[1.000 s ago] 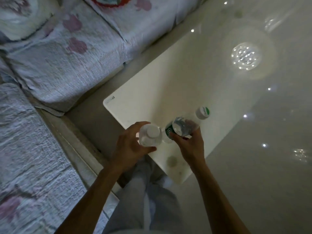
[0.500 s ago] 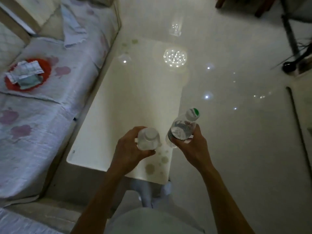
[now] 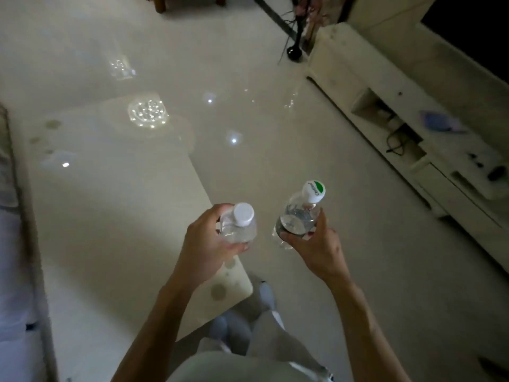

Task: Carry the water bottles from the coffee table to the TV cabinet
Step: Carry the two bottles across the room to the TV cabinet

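Note:
My left hand (image 3: 205,245) grips a clear water bottle with a plain white cap (image 3: 239,223), held upright above the near right corner of the white coffee table (image 3: 110,216). My right hand (image 3: 316,249) holds a second water bottle with a green and white cap (image 3: 301,213), tilted slightly, out over the glossy floor beyond the table's right edge. The long white TV cabinet (image 3: 385,86) runs along the right side of the view, well ahead of both hands.
A sofa edge (image 3: 16,244) borders the table on the left. Small dark items and a bluish cloth (image 3: 440,124) lie on the cabinet top. Cables hang in its open shelf (image 3: 396,139). A black round base (image 3: 294,52) stands by the cabinet's far end. Shiny floor lies between.
The view has swung right from the sofa toward the TV cabinet. Both bottles have lifted off the table, and the right one has passed over the table's edge.

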Available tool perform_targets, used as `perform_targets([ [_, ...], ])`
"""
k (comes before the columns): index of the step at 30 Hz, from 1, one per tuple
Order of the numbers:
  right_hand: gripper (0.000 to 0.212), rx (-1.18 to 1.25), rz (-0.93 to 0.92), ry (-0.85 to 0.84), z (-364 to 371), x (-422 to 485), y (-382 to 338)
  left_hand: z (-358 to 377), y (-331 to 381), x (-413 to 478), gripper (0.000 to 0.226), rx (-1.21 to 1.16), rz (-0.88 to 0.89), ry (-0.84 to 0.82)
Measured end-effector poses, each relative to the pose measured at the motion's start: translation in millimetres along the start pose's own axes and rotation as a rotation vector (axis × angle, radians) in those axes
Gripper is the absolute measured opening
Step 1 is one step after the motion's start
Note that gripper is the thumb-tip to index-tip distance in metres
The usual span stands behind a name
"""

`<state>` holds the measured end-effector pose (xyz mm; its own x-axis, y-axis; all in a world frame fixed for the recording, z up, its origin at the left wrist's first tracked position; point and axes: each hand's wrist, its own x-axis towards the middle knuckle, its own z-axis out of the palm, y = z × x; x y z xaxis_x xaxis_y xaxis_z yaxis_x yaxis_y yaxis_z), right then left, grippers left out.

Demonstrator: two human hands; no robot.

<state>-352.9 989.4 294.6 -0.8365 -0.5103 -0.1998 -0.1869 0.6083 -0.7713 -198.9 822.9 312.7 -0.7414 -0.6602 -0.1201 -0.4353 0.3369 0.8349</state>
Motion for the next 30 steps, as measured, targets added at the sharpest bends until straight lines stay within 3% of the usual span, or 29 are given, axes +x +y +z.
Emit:
perform_targets([
  [13,0.065,0.096,0.321,0.318,-89.8,-84.0,92.1,89.4,60.2,3.2,0.070,0.086,0.154,-0.347],
  [30,0.064,0.189,0.461,0.548,-271.3,-69.1,224.0,308.6,213.8,29.9,0.069,0.122,0.287,-0.564],
])
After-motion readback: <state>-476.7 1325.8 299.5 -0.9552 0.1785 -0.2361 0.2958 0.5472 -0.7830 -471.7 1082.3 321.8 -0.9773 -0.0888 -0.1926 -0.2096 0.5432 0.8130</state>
